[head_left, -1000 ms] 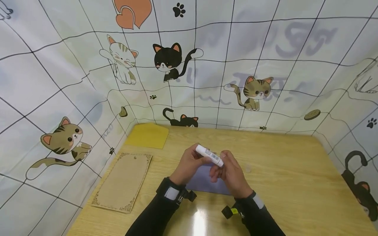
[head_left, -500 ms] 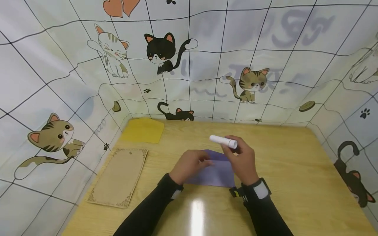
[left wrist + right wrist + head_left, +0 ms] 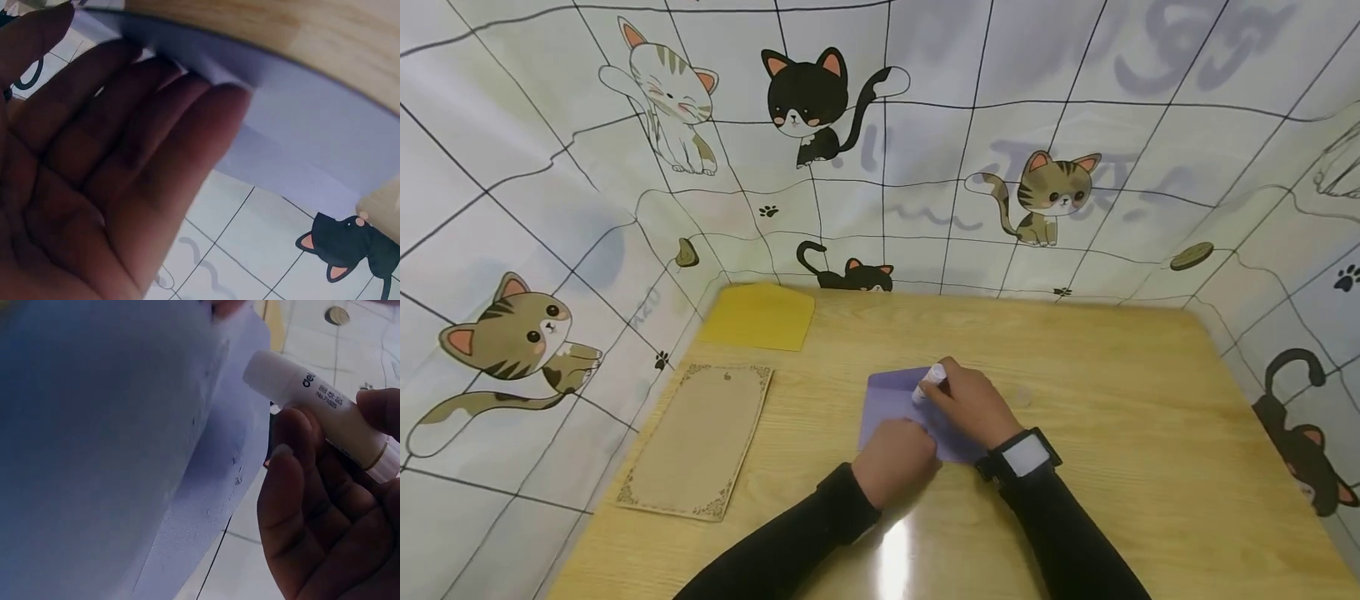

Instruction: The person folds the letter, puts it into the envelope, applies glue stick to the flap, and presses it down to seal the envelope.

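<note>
A purple envelope (image 3: pixel 883 408) lies on the table in front of me, its flap spread toward the back. My right hand (image 3: pixel 981 408) grips a white glue stick (image 3: pixel 929 383) slanted over the flap. In the right wrist view, thumb and fingers hold the printed barrel of the glue stick (image 3: pixel 331 403), and small marks show on the envelope's flap (image 3: pixel 234 469). My left hand (image 3: pixel 895 462) rests at the front edge of the envelope. From the left wrist, the hand (image 3: pixel 131 137) appears with fingertips touching the envelope (image 3: pixel 312 119) and its palm holding nothing.
A beige card with ornate corners (image 3: pixel 696 442) lies to the left on the wooden table (image 3: pixel 1135 433). Behind it is a yellow envelope (image 3: pixel 758 317). A faint clear disc (image 3: pixel 1022 396) sits right of my right hand. A cat-print sheet (image 3: pixel 925 183) encloses the back and sides.
Both hands held the glue stick up at first; the left let go and came down to the envelope's front edge. The right hand turned the stick and lowered it to the flap.
</note>
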Demonstrator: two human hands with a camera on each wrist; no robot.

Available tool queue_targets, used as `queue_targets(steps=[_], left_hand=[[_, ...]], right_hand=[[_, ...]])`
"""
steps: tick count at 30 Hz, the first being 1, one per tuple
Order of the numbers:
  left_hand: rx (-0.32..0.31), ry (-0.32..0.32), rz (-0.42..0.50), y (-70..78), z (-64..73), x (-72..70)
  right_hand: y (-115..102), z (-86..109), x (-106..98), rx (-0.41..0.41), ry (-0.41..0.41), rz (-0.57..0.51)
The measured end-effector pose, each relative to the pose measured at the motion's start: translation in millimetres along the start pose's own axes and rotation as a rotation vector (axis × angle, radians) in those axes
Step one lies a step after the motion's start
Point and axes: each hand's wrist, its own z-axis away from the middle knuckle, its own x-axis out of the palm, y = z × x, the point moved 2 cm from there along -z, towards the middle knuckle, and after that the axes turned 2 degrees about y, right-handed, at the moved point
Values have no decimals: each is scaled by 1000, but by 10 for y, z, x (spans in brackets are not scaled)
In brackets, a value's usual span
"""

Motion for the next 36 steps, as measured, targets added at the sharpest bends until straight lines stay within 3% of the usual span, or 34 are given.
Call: queue_targets(steps=[3, 6, 12, 16, 21, 30, 36], left_hand=[[-44, -2, 7, -44, 64, 21], [-82, -44, 21, -92, 111, 41], [-27, -7, 32, -108, -8, 128], [3, -4, -22, -110, -45, 133], [-8, 2, -19, -120, -57, 113], [-31, -29, 30, -153, -83, 139], [-46, 9, 62, -188, -103, 168]], right_hand=[[-83, -82, 120, -37, -32, 40], [-104, -119, 185, -55, -43, 48], [38, -57, 50, 48, 35, 37], [75, -69, 67, 56, -31, 43], [97, -54, 58, 85, -47, 61], [280, 72, -173, 133, 0, 134], [251, -14, -130, 108, 8, 118]])
